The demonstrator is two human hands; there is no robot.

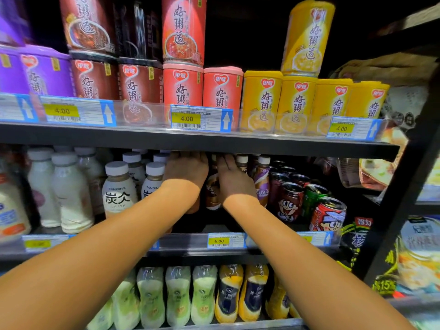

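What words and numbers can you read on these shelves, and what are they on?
"4.00": upper price tag
"6.00": lower price tag
"TANBING", "LATTE": white bottle
"ESCAFE": purple bottle beside right hand
"好粥道": red can
"15%": dark packet
Small print on tags: too blurred.

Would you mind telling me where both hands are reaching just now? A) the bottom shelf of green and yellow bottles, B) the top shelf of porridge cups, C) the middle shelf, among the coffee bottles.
C: the left hand and the right hand are both in among the coffee bottles on the middle shelf, just beneath the porridge cups.
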